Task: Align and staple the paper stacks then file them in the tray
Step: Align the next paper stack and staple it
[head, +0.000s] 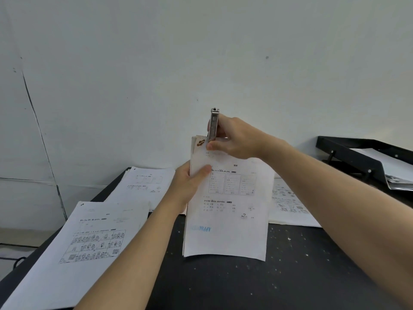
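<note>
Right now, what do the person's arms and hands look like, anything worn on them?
Both forearms are bare as far as the frame shows: no sleeves. The left hand and right hand wear no gloves, and no rings, watch or bracelets are visible. Fingernails look short and unpainted.
</note>
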A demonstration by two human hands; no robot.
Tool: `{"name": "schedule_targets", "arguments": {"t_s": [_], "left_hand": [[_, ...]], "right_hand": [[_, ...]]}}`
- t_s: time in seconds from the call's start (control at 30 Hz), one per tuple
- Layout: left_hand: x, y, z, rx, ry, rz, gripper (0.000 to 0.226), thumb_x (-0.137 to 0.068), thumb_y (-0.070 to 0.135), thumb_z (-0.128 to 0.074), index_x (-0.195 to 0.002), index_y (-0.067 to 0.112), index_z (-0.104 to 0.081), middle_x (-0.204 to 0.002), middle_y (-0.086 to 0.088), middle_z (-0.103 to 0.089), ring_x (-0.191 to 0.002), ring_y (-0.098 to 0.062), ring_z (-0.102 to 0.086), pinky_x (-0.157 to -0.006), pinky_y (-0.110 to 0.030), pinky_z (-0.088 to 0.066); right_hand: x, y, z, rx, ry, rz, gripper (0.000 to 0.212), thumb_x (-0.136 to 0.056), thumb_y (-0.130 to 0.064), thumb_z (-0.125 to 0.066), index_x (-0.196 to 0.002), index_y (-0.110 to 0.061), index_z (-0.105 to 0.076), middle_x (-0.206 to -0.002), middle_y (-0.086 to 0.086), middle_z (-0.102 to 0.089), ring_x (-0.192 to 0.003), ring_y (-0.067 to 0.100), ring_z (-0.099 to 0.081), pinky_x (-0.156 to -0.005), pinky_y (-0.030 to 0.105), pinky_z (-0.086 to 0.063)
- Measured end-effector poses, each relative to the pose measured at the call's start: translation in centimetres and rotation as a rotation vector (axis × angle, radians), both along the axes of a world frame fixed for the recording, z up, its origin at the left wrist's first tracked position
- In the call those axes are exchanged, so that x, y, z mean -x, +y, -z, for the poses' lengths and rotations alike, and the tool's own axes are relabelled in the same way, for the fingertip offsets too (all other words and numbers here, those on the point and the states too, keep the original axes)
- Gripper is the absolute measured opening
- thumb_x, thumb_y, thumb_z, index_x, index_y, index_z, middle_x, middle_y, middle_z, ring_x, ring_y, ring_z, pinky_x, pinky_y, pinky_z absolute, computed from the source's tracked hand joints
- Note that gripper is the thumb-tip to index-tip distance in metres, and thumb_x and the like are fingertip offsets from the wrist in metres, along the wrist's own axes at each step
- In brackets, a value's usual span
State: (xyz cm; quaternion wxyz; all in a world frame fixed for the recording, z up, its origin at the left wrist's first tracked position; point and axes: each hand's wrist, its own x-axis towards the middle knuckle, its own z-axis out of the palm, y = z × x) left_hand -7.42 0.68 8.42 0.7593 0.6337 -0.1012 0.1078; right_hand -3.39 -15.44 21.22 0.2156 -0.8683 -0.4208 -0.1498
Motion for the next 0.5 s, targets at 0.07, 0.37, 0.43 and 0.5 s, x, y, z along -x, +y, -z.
{"name": "schedule_targets", "arguments": {"t_s": [0.07, 0.37, 0.43, 0.5], "left_hand": [[-0.2, 0.0, -0.9, 0.002, -0.055, -0.009, 0.019, -0.093, 0.022, -0.07, -0.111, 0.019, -0.069, -0.101, -0.004, -0.079, -0.093, -0.024, -0.076, -0.075, -0.036, -0.062], [-0.2, -0.5, -2.5, 0.03, -0.177, -0.126, 0.042, -0.076, 0.043, -0.078, -0.108, 0.017, -0.071, -0.094, 0.004, -0.075, -0.085, -0.007, -0.072, -0.072, -0.023, -0.055], [0.0, -0.8, -2.8, 0.02, -0.179, -0.11, 0.036, -0.076, 0.04, -0.076, -0.104, 0.018, -0.072, -0.084, 0.01, -0.075, -0.078, 0.0, -0.07, -0.065, -0.015, -0.052], [0.1, -0.9, -3.1, 0.03, -0.172, -0.093, 0.025, -0.081, 0.033, -0.076, -0.1, 0.017, -0.072, -0.077, 0.013, -0.074, -0.072, 0.003, -0.069, -0.06, -0.013, -0.05]], "right_hand": [[0.0, -0.1, 0.2, -0.013, 0.006, 0.003, 0.026, -0.091, -0.02, -0.075, -0.101, -0.017, -0.051, -0.086, -0.015, -0.066, -0.082, 0.002, -0.064, -0.08, 0.027, -0.051], [0.5, 0.1, 0.5, -0.045, -0.014, -0.011, 0.024, -0.092, -0.014, -0.072, -0.105, -0.01, -0.052, -0.089, -0.008, -0.067, -0.085, 0.01, -0.065, -0.076, 0.021, -0.049], [0.6, 0.2, 0.4, -0.037, -0.015, -0.006, 0.025, -0.092, -0.015, -0.073, -0.104, -0.011, -0.052, -0.09, -0.004, -0.069, -0.088, 0.022, -0.067, -0.08, 0.03, -0.051], [0.6, 0.2, 0.5, -0.031, -0.01, -0.008, 0.024, -0.092, -0.016, -0.072, -0.103, -0.013, -0.052, -0.092, -0.001, -0.07, -0.091, 0.024, -0.068, -0.084, 0.036, -0.053]]}}
